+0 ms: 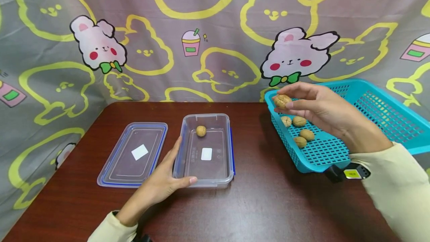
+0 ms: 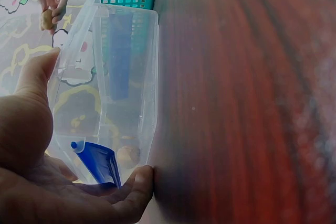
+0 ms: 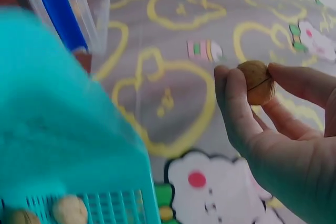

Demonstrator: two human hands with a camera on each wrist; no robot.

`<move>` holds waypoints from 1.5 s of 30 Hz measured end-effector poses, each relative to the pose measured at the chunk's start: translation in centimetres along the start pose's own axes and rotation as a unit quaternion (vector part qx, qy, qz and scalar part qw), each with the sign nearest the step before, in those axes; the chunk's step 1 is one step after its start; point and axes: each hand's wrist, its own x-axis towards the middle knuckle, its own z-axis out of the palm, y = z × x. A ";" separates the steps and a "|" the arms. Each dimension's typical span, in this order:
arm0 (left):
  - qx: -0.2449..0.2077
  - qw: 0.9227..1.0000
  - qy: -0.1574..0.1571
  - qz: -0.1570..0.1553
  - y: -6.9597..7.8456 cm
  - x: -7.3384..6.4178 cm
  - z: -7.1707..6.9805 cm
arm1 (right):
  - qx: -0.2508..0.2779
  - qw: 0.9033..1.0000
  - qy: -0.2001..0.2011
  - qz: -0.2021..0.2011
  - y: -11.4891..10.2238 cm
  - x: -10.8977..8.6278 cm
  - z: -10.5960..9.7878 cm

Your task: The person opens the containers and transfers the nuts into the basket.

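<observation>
My right hand (image 1: 322,107) pinches a walnut (image 1: 283,101) between thumb and fingertips, raised over the left rim of a turquoise plastic basket (image 1: 292,152). In the right wrist view, the seam of this walnut (image 3: 257,81) shows. Several walnuts (image 1: 299,121) lie in the basket's left part. My left hand (image 1: 161,180) holds the near left corner of a clear plastic food container (image 1: 221,182), its thumb along the front rim and its fingers along the left wall. One walnut (image 1: 201,131) sits inside near the container's back wall. Blue clips (image 2: 97,161) hang at the container's sides.
A clear lid (image 1: 134,167) with a blue seal lies flat on the dark red wooden table (image 1: 255,204), left of the container. Behind the table hangs a patterned curtain (image 1: 221,18). The basket stands at the table's right side, apart from the container.
</observation>
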 end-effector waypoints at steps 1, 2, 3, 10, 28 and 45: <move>0.002 1.000 0.000 -0.001 0.0 0.0 0.0 | 0.004 1.000 0.000 -0.005 0.1 0.1 -0.7; 0.002 1.000 0.001 -0.001 0.0 0.0 0.0 | 0.008 1.000 -0.004 -0.009 0.2 0.2 -1.4; 0.002 1.000 0.001 -0.001 0.0 0.0 0.0 | 0.013 1.000 -0.008 -0.013 0.3 0.4 -2.1; 0.007 1.000 -0.002 -0.008 0.1 -0.1 -0.1 | 0.005 0.999 -0.035 -0.013 2.3 1.5 -6.4; 0.002 1.000 0.001 -0.007 -0.1 0.0 0.0 | -0.046 0.979 -0.198 0.016 7.1 3.7 -14.0; -0.004 1.000 -0.003 -0.009 0.0 0.0 -0.1 | -0.045 0.954 -0.245 0.167 8.5 4.2 -16.3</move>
